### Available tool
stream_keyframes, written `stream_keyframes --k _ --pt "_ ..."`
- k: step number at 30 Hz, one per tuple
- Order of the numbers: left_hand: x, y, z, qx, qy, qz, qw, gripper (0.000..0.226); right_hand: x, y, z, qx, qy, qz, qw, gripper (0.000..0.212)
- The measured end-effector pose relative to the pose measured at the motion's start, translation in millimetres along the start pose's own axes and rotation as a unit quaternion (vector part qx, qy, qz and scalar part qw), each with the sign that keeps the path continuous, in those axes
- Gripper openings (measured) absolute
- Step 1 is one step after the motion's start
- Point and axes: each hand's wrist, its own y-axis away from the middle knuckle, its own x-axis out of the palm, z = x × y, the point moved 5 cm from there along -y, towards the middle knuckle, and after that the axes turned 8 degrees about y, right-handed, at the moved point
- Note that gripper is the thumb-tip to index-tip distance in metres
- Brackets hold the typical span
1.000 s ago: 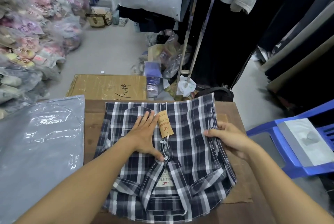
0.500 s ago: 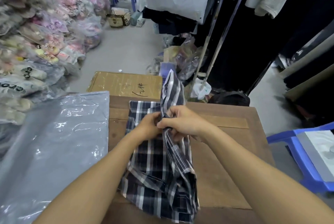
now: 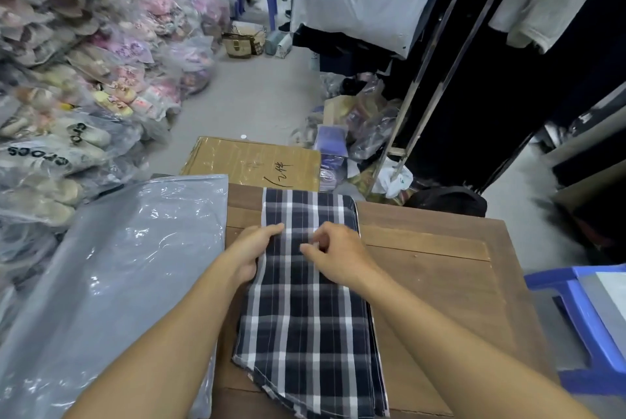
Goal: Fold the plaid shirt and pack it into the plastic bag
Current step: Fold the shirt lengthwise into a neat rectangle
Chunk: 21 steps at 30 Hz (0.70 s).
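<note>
While the plaid shirt (image 3: 306,296) is lying folded into 1 long narrow strip on the wooden table (image 3: 437,269), both bare hands are resting on its upper part. The strip is running from the far edge of the table toward the person, and its near end is reaching the near edge of the table, where some layers are showing 1 below the other. The left hand (image 3: 254,249) is lying flat on the left edge of the shirt, with the fingers pressed together and pointing across the cloth, and the palm is partly on the table beside it. The right hand (image 3: 338,252) is sitting on the right part of the shirt with the fingers curled loosely; I cannot tell if they are pinching the cloth or only touching it. The clear plastic bag (image 3: 111,286) is lying flat on the left, just beside the shirt, and its right edge is covering the left border of the table. A taped cardboard box (image 3: 250,161) is standing behind the table, touching its far edge or very near it. A blue plastic chair (image 3: 582,317) is standing to the right of the table
</note>
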Motion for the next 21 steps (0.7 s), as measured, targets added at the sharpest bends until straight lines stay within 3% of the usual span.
stream_keyframes --k 3,7,9,11,13,15,16,18,21 --pt "3.2 -2.6 -2.4 -0.006 -0.004 -0.021 1.000 0.039 1.4 0.0 -15.2 -0.045 0.115 -0.063 0.990 0.050" --pt "6.6 -13.3 -7.6 0.011 -0.034 -0.045 0.998 0.036 15.9 -0.2 -34.5 -0.050 0.176 -0.071 0.981 0.069" --pt "5.5 -15.1 -13.2 0.054 -0.105 -0.098 0.988 0.030 25.3 0.3 -42.7 -0.047 0.192 -0.063 0.978 0.070" --pt "3.7 -12.7 -21.6 0.143 -0.222 -0.197 0.944 0.030 32.0 0.4 -46.4 -0.051 0.197 -0.061 0.977 0.069" --pt "15.6 1.5 -31.1 0.289 -0.363 -0.281 0.840 0.047 27.7 -2.4 -42.5 -0.069 0.186 -0.106 0.974 0.063" --pt "43.4 8.9 -33.8 0.425 -0.481 -0.230 0.732 0.052 16.1 -10.6 -37.0 -0.077 0.171 -0.170 0.967 0.057" --pt "55.1 4.3 -30.0 0.443 -0.535 -0.177 0.697 0.054 10.5 -17.8 -36.3 -0.072 0.174 -0.191 0.964 0.057" --pt "57.7 -18.3 -19.8 0.397 -0.616 -0.111 0.672 0.061 6.4 -36.1 -39.3 -0.049 0.194 -0.174 0.964 0.062" --pt "43.0 -44.6 -9.0 0.339 -0.643 -0.082 0.681 0.067 20.7 -58.0 -48.6 -0.039 0.206 -0.093 0.973 0.069"
